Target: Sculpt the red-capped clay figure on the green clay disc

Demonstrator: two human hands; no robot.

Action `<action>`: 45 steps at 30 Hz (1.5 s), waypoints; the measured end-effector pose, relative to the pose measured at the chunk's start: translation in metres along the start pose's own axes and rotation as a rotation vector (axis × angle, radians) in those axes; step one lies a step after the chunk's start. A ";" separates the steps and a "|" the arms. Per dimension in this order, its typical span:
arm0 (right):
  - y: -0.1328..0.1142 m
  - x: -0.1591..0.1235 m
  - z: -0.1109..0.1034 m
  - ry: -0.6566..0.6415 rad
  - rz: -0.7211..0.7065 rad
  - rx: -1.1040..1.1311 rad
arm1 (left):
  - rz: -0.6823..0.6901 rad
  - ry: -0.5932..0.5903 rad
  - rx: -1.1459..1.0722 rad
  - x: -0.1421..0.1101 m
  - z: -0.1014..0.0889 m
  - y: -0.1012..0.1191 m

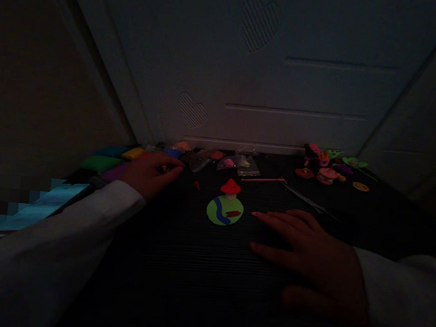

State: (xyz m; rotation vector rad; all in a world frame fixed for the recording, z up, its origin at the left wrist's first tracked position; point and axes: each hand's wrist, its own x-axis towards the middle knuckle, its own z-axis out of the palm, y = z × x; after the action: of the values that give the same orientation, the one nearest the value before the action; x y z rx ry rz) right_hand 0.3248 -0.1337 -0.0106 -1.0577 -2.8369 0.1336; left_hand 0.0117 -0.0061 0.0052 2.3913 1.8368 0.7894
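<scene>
The scene is dim. My left hand reaches forward over the dark ribbed mat, fingers curled loosely near small bags of clay; whether it holds anything is unclear. My right hand lies flat on the mat with fingers spread, holding nothing. Between the hands sits a green clay disc with a blue strip and a red patch. A red-capped clay mushroom stands at its far edge. A tiny red clay bit lies left of it.
Coloured clay blocks line the far left. A pink stick tool and scissors lie beyond my right hand. Several finished clay figures sit at the back right by a white panel wall. A lit screen glows at left.
</scene>
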 end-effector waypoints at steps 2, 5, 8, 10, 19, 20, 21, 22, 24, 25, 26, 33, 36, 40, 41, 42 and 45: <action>0.001 0.000 0.000 0.001 0.017 0.008 | 0.001 -0.007 -0.004 0.000 0.000 0.001; 0.001 0.000 0.001 -0.013 -0.058 0.031 | 0.011 -0.015 -0.007 -0.001 0.000 0.001; 0.001 0.000 0.001 -0.008 -0.032 0.025 | 0.024 -0.022 -0.003 -0.001 0.002 0.000; 0.002 -0.001 0.002 0.006 0.011 0.015 | 0.033 -0.024 0.002 -0.001 0.004 -0.001; 0.000 -0.001 0.003 0.028 0.016 0.006 | 0.206 -0.060 0.033 -0.003 0.011 -0.004; 0.000 0.000 0.003 0.025 0.009 0.006 | 0.230 -0.066 0.036 -0.003 0.011 -0.004; 0.000 0.000 0.003 0.019 -0.012 0.011 | 0.249 -0.068 0.040 -0.003 0.012 -0.003; 0.000 0.001 0.003 0.012 -0.035 0.015 | 0.265 -0.067 0.043 -0.003 0.012 -0.002; 0.000 0.001 0.002 0.007 -0.050 0.020 | 0.285 -0.059 0.050 -0.003 0.013 -0.001; 0.000 0.002 0.002 0.011 -0.038 0.019 | 0.293 -0.054 0.053 -0.003 0.014 0.000; -0.001 0.002 0.002 0.019 -0.017 0.017 | 0.299 -0.050 0.054 -0.003 0.014 0.001; -0.003 0.002 0.002 0.002 -0.056 0.054 | 0.300 -0.040 0.064 -0.005 0.014 0.002; -0.002 0.002 0.001 0.017 -0.002 0.053 | 0.301 -0.045 0.065 -0.005 0.015 0.001; -0.002 0.003 -0.001 -0.023 -0.077 0.074 | 0.308 -0.049 0.059 -0.005 0.016 -0.001; -0.002 0.003 -0.002 -0.030 -0.087 0.077 | 0.308 -0.048 0.056 -0.005 0.017 -0.002; -0.001 0.003 -0.003 -0.032 -0.081 0.079 | 0.306 -0.046 0.053 -0.005 0.017 -0.002; 0.000 0.004 -0.003 -0.010 -0.030 0.074 | 0.302 -0.043 0.043 -0.005 0.017 -0.001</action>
State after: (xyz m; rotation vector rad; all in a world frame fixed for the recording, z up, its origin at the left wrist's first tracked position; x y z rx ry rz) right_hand 0.3220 -0.1312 -0.0074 -1.0025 -2.8309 0.2398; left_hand 0.0163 -0.0057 -0.0116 2.7299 1.5110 0.7141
